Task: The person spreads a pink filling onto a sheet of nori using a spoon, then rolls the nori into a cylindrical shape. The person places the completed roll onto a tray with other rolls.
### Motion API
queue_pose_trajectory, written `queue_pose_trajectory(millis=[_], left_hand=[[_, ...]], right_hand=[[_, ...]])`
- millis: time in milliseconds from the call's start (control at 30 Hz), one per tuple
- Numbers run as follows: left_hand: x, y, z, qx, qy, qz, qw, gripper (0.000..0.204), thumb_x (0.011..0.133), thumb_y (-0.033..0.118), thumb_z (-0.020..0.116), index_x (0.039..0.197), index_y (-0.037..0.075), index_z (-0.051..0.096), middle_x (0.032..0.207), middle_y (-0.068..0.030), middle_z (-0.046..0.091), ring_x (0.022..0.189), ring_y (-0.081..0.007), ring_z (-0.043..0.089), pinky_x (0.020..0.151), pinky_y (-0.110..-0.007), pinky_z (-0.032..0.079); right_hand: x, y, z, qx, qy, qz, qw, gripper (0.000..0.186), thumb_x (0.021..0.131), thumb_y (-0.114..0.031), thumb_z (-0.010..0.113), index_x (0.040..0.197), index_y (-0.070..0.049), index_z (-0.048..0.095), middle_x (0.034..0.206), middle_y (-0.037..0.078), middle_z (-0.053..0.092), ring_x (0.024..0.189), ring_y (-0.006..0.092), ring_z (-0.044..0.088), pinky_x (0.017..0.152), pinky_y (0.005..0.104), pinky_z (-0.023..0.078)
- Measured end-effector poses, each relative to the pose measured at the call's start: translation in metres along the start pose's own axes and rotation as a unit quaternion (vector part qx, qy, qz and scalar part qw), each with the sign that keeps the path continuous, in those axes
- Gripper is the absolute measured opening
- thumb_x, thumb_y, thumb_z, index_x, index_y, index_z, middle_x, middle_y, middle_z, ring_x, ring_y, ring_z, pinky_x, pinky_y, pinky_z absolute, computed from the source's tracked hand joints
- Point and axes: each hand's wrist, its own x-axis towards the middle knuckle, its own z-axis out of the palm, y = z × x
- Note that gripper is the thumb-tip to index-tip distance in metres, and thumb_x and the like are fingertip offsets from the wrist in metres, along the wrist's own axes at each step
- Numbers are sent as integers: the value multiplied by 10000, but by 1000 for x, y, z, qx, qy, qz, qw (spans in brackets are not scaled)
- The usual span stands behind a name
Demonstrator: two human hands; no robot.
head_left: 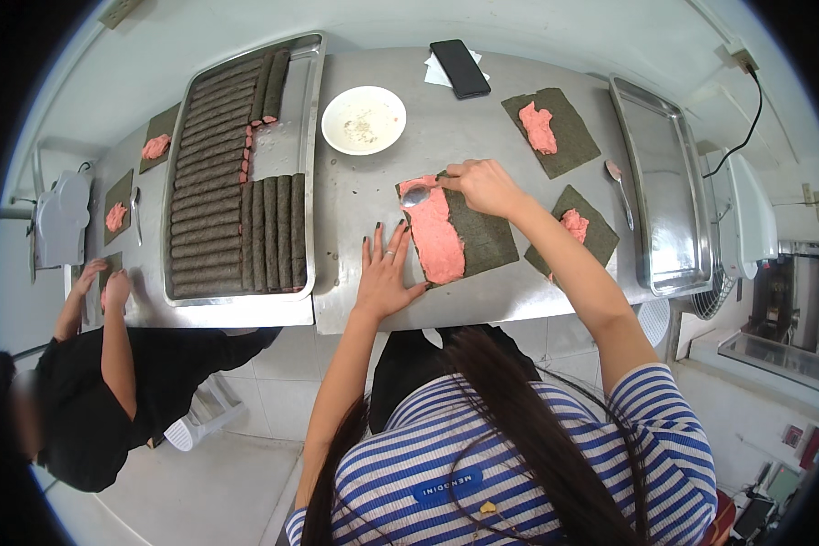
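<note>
In front of me on the steel table lies a dark green seaweed sheet (487, 232), its left part covered by a long strip of pink meat paste (437, 241). My right hand (485, 187) is closed round the handle of a metal spoon (416, 196), whose bowl rests on the far end of the paste. Fingers spread, my left hand (387, 278) lies flat on the table with its fingertips by the sheet's left edge. A white bowl (364, 121) with some liquid and specks in it stands beyond my left hand.
Left is a metal tray (311, 182) holding many dark seaweed rolls (211, 182). Right are two seaweed sheets with paste lumps (539, 127), another spoon (621, 196) and a second metal tray (669, 196). A black phone (460, 69) lies at the back. Another person's hands (109, 282) work at far left.
</note>
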Motion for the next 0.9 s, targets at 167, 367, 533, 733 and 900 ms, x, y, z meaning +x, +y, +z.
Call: queue_pose_trajectory(millis=[167,367,533,733,900], left_hand=[[0,-1,1,-8,11,5,1000,1035,663,477,732,1480,81,236,1570,-57,188,1436,-404,110,1144,-574,111],[1,-1,1,-7,16,10,1000,1031,666,483,732,1480,86,240,1569,-55,191,1436,-402,117,1144,-575,114],[1,0,0,-10,12,3,1000,1036,671,499,735,1482,87,240,1568,-53,195,1437,-398,126,1148,-567,109],[0,0,-1,-21,10,-1,1000,1023,677,491,740,1478,85,249,1566,-50,202,1440,-393,117,1152,-563,107],[0,1,-2,-21,11,0,1000,1013,677,473,742,1476,87,253,1561,-59,213,1440,-387,119,1153,-558,106]], right_hand=[[6,-4,-6,7,12,84,996,386,704,-23,597,1068,-115,687,904,98,620,799,284,653,657,407,523],[-10,-29,-5,18,-38,78,996,409,719,-19,568,1109,-90,670,843,109,588,747,309,642,643,429,512],[-37,-51,-15,53,-90,81,991,320,714,-53,585,1014,-81,691,884,146,616,747,329,650,631,446,508],[-54,-42,-25,95,-44,165,981,347,751,-41,547,1061,-96,694,884,149,614,756,349,645,643,464,505],[-63,-67,4,60,-40,249,966,413,777,-51,532,1178,-70,629,903,171,608,745,369,656,641,479,525]])
